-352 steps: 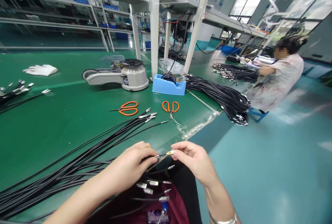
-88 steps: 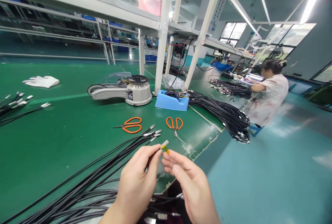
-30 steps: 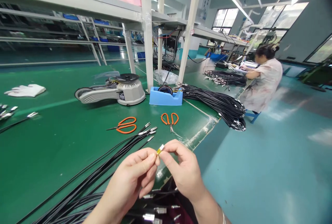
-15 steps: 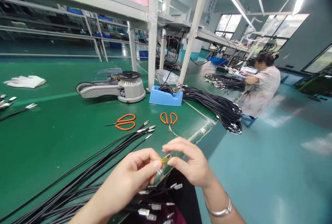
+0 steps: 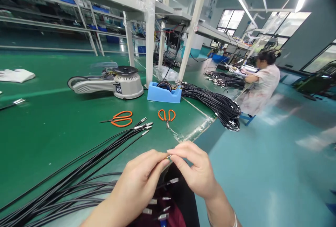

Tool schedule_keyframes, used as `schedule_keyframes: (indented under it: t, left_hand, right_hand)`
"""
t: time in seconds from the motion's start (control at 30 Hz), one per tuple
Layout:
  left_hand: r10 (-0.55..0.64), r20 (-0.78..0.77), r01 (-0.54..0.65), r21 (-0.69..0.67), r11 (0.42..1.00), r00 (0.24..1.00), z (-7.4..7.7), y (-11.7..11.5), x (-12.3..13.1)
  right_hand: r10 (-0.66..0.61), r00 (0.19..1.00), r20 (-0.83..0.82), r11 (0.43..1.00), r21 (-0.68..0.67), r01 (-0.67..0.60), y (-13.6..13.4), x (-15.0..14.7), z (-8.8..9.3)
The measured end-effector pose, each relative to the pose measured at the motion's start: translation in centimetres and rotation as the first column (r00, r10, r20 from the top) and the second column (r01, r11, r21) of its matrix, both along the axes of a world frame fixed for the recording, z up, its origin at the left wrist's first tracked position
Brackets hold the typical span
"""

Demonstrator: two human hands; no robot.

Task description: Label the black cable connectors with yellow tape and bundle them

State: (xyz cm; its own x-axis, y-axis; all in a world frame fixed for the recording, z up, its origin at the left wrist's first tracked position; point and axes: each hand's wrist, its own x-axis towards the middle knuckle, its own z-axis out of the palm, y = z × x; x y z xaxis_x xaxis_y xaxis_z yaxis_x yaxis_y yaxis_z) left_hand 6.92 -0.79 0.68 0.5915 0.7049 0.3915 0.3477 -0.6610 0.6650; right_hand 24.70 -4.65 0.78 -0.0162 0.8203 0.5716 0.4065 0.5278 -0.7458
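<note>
In front of me my left hand (image 5: 144, 171) and my right hand (image 5: 195, 169) meet fingertip to fingertip near the table's edge. Between them is a small metal cable connector (image 5: 168, 156), with a trace of yellow at its left side. Both hands pinch it, and the fingers cover most of it. Below my hands, several black cables with silver ends (image 5: 173, 181) hang over my lap. Left of my left hand, a bundle of black cables (image 5: 105, 160) lies on the green table, its metal tips pointing up and right.
Beyond my hands lie orange-handled scissors (image 5: 122, 118) and orange-handled snips (image 5: 167, 116). Behind them stand a grey tape dispenser machine (image 5: 128, 85) and a blue tape dispenser (image 5: 164, 95). A large black cable bundle (image 5: 210, 101) is at the right. A co-worker (image 5: 265, 83) sits farther back.
My right thumb and fingers have closed onto the connector, which showed in a wider gap before. My left fingers now cover more of its yellow part. The view has shifted slightly.
</note>
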Motion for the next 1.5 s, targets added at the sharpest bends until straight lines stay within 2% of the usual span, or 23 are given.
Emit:
schedule_keyframes:
  t: [0.1, 0.2, 0.3, 0.43, 0.5, 0.63, 0.77, 0.93, 1.07, 1.23, 1.5]
  left_hand:
    - [-0.029, -0.047, 0.034, 0.104, 0.994, 0.998, 0.3, -0.3, 0.4]
    - [-0.024, -0.101, 0.042, 0.175, 0.984, 0.995, 0.6, -0.5, 1.0]
    - [-0.026, -0.185, 0.037, 0.053, 0.998, 0.982, 0.8, -0.4, 0.9]
    - [0.049, -0.267, -0.092, -0.151, 0.984, 0.962, 0.5, 0.0, -1.1]
    - [0.062, -0.331, -0.128, -0.18, 0.975, 0.941, 0.1, 0.2, -2.3]
    - [-0.03, -0.408, -0.062, -0.211, 0.975, 0.913, -1.1, 0.0, -3.2]
    - [-0.043, -0.388, -0.049, -0.225, 0.973, 0.92, -1.4, -0.3, -2.5]
    - [-0.127, -0.347, 0.01, -0.32, 0.947, 0.929, -0.7, -0.4, -1.8]
    - [-0.149, -0.343, -0.002, -0.404, 0.915, 0.927, -0.4, -0.1, -1.3]
    - [-0.164, -0.277, 0.011, -0.482, 0.876, 0.947, 0.2, 0.2, 0.3]
    - [-0.128, -0.19, -0.027, -0.651, 0.759, 0.973, 1.1, 0.1, 2.1]
  right_hand:
    - [0.01, 1.0, 0.011, 1.0, 0.016, -0.01, -0.3, 0.2, 0.1]
    - [0.026, 0.999, -0.038, 0.999, -0.044, -0.028, -0.6, 0.5, -0.1]
    - [0.003, 0.993, -0.119, 0.982, -0.188, -0.025, -0.7, 1.0, -1.0]
    - [-0.05, 0.965, -0.256, 0.923, -0.381, -0.053, -1.0, 1.7, -3.1]
    - [-0.045, 0.95, -0.31, 0.904, -0.417, -0.094, -1.2, 1.9, -4.1]
    - [-0.03, 0.896, -0.444, 0.854, -0.478, -0.208, -1.8, 2.1, -4.8]
    - [-0.088, 0.851, -0.517, 0.817, -0.527, -0.235, -2.2, 2.1, -4.6]
    - [-0.198, 0.808, -0.556, 0.769, -0.599, -0.224, -2.3, 2.3, -4.9]
    - [-0.2, 0.844, -0.497, 0.725, -0.655, -0.213, -2.4, 2.4, -5.0]
    - [-0.164, 0.9, -0.404, 0.751, -0.642, -0.151, -2.9, 2.0, -4.4]
    - [-0.217, 0.907, -0.361, 0.766, -0.639, -0.071, -3.3, 1.1, -3.3]
